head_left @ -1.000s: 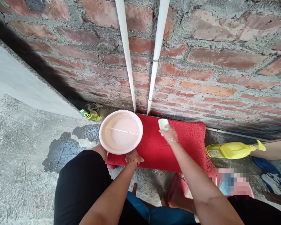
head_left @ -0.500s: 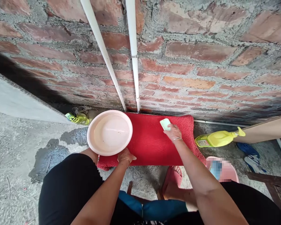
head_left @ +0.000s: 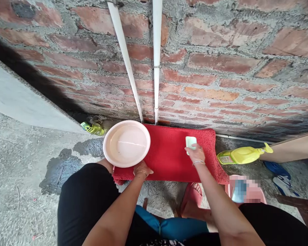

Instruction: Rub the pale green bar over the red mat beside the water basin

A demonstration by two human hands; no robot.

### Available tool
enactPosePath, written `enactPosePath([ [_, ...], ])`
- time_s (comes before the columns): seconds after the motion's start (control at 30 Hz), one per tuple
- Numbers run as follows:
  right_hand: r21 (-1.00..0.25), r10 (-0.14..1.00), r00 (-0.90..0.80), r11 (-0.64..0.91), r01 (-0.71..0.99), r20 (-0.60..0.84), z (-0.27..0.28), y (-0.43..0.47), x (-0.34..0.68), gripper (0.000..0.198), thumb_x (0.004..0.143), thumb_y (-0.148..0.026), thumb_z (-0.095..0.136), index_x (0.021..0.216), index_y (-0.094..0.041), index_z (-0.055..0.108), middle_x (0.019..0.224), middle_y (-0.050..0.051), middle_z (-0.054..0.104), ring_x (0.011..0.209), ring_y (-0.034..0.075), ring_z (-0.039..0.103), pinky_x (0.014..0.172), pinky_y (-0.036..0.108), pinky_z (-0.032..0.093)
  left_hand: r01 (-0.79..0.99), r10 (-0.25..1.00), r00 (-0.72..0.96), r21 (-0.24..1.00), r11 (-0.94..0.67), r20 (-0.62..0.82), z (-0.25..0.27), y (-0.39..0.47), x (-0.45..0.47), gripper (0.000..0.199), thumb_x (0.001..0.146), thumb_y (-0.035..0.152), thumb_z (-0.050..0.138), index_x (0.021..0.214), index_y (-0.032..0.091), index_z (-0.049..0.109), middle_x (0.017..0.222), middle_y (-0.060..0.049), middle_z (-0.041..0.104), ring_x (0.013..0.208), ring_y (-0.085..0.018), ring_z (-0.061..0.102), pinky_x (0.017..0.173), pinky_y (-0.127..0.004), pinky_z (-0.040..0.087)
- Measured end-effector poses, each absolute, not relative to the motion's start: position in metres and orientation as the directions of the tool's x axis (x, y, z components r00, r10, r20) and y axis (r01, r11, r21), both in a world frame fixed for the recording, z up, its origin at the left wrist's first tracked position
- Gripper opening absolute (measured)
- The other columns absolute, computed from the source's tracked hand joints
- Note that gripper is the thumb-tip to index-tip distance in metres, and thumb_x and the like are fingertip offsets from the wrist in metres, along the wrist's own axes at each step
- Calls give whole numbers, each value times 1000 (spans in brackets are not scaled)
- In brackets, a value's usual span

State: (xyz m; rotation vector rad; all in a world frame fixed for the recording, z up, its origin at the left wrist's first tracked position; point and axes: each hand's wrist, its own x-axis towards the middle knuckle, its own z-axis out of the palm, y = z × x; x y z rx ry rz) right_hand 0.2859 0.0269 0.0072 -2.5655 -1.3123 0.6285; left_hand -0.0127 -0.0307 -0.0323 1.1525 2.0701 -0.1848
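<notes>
A red textured cloth [head_left: 166, 153] is spread over a low surface against the brick wall. On its left end stands a pale pink basin [head_left: 127, 160] with clear water in it. My left hand [head_left: 141, 168] lies on the cloth's near edge, just under the basin's near rim. Its thumb stretches out to the right, while the other fingers are partly hidden by the rim. On the right half of the cloth, my right hand [head_left: 196, 152] grips a pale green rectangular block [head_left: 190, 140] with rounded corners. The block's underside cannot be seen.
A yellow pump bottle [head_left: 242, 155] is right of the cloth, above a pink tub [head_left: 254, 196] with blurred contents. A smaller yellow-green bottle [head_left: 93, 129] is at the left. Two white pipes [head_left: 156, 54] run down the wall. Blue-white shoes [head_left: 282, 181] lie far right.
My right hand has shifted slightly on the cloth with the green block, which is now turned more upright. The view has swung a little left. My left hand stays beside the basin.
</notes>
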Motion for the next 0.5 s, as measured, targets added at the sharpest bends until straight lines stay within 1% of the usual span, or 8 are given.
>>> enactPosePath([
  [0.07, -389, 876, 377, -474, 790, -302, 7, 31, 232, 46, 67, -51, 63, 104, -25, 57, 104, 6, 55, 91, 21, 56, 78, 31, 41, 758, 661, -333, 226, 612, -672, -32, -30, -12, 75, 27, 34, 87, 96, 18, 61, 111, -18, 63, 104, -37, 57, 83, -45, 47],
  [0.13, -411, 907, 260, -386, 826, -331, 4, 35, 181, 44, 67, -51, 62, 104, -27, 56, 103, 4, 54, 90, 19, 56, 76, 30, 42, 749, 653, -339, 226, 623, -677, -31, -30, -12, 72, 27, 33, 87, 92, 18, 61, 110, -19, 63, 104, -37, 57, 82, -45, 47],
  [0.27, -421, 904, 172, -342, 840, -390, -4, 40, 115, 43, 70, -52, 59, 105, -27, 54, 103, 4, 53, 87, 19, 56, 71, 29, 42, 765, 652, -337, 207, 610, -679, -31, -30, -12, 69, 29, 33, 87, 91, 19, 61, 108, -18, 64, 102, -39, 58, 79, -46, 48],
  [0.33, -419, 919, 105, -272, 866, -379, -7, 41, 107, 41, 70, -49, 60, 104, -26, 54, 103, 4, 52, 88, 19, 55, 73, 29, 41, 781, 669, -326, 208, 589, -668, -33, -30, -13, 70, 29, 35, 86, 92, 19, 61, 109, -18, 63, 102, -39, 57, 79, -46, 49],
  [0.43, -388, 944, 7, -141, 911, -329, -9, 41, 128, 39, 69, -45, 62, 103, -26, 56, 104, 4, 51, 91, 20, 53, 76, 30, 40, 785, 688, -324, 220, 578, -649, -37, -31, -14, 72, 28, 37, 86, 93, 20, 61, 111, -18, 63, 102, -39, 57, 80, -46, 48],
  [0.5, -347, 946, 41, -158, 925, -321, -8, 40, 160, 41, 67, -44, 63, 104, -27, 56, 102, 4, 51, 91, 19, 53, 77, 29, 40, 768, 681, -341, 225, 599, -648, -38, -31, -15, 72, 26, 36, 87, 92, 22, 61, 111, -16, 63, 102, -38, 58, 81, -45, 48],
])
